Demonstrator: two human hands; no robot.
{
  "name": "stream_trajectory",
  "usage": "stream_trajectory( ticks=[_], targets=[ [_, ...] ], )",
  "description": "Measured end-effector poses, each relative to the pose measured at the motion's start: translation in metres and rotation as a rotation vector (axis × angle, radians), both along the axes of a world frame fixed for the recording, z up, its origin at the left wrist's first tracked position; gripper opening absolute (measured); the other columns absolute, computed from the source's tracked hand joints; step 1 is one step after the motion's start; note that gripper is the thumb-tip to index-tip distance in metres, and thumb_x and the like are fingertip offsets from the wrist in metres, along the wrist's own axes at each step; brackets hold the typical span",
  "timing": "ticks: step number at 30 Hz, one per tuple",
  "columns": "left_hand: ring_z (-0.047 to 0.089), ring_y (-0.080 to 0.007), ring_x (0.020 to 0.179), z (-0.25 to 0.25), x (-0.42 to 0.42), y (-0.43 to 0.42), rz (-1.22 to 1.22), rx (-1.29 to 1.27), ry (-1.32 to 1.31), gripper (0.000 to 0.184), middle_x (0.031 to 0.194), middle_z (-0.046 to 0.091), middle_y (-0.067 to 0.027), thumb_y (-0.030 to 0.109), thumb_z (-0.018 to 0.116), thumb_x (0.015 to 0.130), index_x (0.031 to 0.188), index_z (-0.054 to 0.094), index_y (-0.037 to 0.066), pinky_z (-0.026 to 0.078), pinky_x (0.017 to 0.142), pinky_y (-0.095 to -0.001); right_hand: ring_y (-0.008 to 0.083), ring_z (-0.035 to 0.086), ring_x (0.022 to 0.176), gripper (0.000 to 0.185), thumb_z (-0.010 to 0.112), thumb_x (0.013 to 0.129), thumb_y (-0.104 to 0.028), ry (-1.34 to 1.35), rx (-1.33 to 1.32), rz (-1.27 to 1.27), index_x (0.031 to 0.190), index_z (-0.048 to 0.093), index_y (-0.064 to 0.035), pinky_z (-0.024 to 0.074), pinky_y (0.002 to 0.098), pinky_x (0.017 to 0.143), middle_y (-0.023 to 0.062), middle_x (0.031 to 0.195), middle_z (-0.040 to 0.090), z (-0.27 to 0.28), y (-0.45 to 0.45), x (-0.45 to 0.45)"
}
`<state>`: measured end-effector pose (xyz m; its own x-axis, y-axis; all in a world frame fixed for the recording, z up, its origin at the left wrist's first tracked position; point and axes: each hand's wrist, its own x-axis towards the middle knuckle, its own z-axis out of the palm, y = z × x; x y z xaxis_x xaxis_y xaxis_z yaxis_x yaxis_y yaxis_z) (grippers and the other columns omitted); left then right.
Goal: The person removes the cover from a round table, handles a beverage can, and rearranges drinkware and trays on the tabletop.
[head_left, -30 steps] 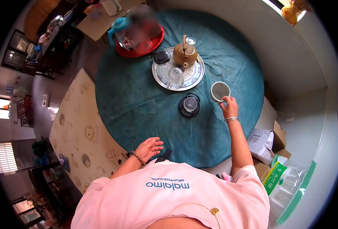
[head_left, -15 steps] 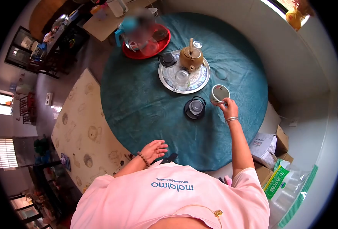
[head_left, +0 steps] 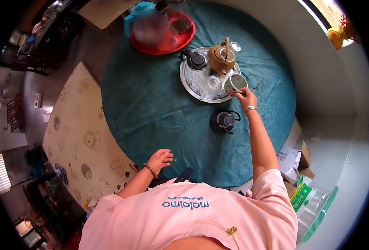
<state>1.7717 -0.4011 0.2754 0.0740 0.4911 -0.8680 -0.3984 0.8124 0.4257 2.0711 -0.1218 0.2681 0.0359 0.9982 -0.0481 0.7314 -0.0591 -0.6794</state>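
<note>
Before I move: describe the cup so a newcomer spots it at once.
Find the round table with the teal cloth, then the silver tray on it. At the tray's near right edge, the right hand holds the cup. It is pale with a coloured pattern, unlike the plain brown teapot and clear glass vessel beside it.
</note>
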Motion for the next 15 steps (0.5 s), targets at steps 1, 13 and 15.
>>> stream_trajectory(
  ticks=[1, 13, 15],
  targets=[
    [0.052, -0.0139, 0.078, -0.010, -0.006, 0.003, -0.009, -0.004, -0.009, 0.024, 0.092, 0.053, -0.0073, 0.022, 0.046, 0.081, 0.099, 0.045, 0.006, 0.043, 0.063, -0.0235, 0.0201, 0.057, 0.067, 0.031, 0.066, 0.059, -0.025, -0.009, -0.004, -0.009, 0.080, 0.057, -0.0053, 0.0439, 0.0285, 0.061, 0.0088, 0.073, 0.060, -0.004, 0.003, -0.002],
    [-0.002, -0.0296, 0.122, -0.005, -0.044, 0.129, -1.060, 0.410, 1.236, 0.079, 0.132, 0.000, -0.0151, 0.026, 0.067, 0.059, 0.124, 0.024, 0.016, 0.017, 0.092, -0.0522, 0.0254, 0.052, 0.076, 0.026, 0.065, 0.058, -0.015, -0.193, 0.076, 0.134, 0.080, 0.053, -0.0078, 0.0423, 0.0335, 0.066, 0.0100, 0.079, 0.055, -0.025, 0.002, -0.007],
    [-0.003, -0.0301, 0.122, -0.009, -0.044, 0.155, -1.115, 0.344, 1.228, 0.087, 0.132, -0.003, -0.0149, 0.028, 0.069, 0.056, 0.125, 0.018, 0.017, 0.017, 0.090, -0.0548, 0.0250, 0.052, 0.078, 0.027, 0.065, 0.058, -0.015, -0.184, 0.033, 0.163, 0.081, 0.053, -0.0082, 0.0423, 0.0334, 0.067, 0.0102, 0.079, 0.054, -0.018, 0.003, -0.004]
  ],
)
